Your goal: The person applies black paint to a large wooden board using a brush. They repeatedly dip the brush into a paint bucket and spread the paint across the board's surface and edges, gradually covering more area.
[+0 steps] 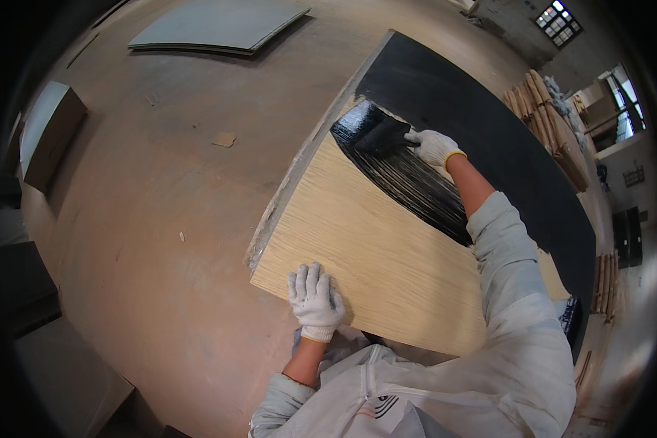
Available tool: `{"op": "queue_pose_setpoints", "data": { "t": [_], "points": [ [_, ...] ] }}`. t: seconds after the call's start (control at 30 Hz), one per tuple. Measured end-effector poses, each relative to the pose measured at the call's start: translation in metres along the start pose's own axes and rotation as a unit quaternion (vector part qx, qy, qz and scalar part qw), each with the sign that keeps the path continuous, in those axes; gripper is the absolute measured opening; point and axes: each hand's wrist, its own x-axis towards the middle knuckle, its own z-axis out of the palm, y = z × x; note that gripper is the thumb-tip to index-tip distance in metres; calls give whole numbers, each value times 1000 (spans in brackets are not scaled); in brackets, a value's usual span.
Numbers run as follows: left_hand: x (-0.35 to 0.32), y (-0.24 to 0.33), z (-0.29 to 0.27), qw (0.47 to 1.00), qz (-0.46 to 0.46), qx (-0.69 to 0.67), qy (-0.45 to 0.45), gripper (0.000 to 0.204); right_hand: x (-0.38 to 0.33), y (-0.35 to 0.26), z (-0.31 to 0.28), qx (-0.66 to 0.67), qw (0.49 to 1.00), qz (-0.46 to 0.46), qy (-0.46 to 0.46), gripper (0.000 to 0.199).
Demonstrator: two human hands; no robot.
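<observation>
A pale wood-grain board (387, 255) lies before me, partly covered by a wet, glossy black coating (409, 175) with streaks along its edge. My right hand (436, 148), in a white knit glove, reaches over the board. It is closed on a flat, black-smeared spreader (383, 137) that rests in the coating; the black hides its exact kind. At the near left corner, my left hand (315, 301), also gloved, lies flat on the board with its fingers spread. Beyond my right arm stretches a matte black panel (482, 109), and bare pale wood shows again near my right sleeve.
Grey-green sheets (212, 25) are stacked on the brown floor at the far left. A box-like stack (51, 135) stands at the left. Wrapped brown bundles (547, 124) lie at the right, before a wall with windows. By my right elbow is something glossy black (571, 315).
</observation>
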Motion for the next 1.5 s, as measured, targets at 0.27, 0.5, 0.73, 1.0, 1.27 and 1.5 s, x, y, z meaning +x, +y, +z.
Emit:
{"op": "queue_pose_setpoints", "data": {
  "t": [0.27, 0.5, 0.73, 1.0, 1.27, 1.5],
  "points": [
    [2, 6, 3, 999, 27, 26, 3, 33, -270, 173, 74, 101, 968, 230, -29, 60],
    [2, 8, 5, 998, 41, 36, 15, 31, -353, 250, 118, 170, 940, 296, 22, 55],
    [4, 8, 2, 998, 47, 30, 23, 30, -145, 129, 38, 24, 992, 124, 14, 54],
    [3, 0, 3, 997, 45, 43, 36, 30, -35, -19, 14, 44, 990, 137, -4, 35],
    [5, 8, -3, 998, 55, 24, 4, 32, -218, 148, 88, 56, 919, 390, -37, 36],
    [6, 9, -1, 997, 73, 18, -15, 34, -238, 181, 119, 68, 880, 471, 10, 35]
  ]
}}
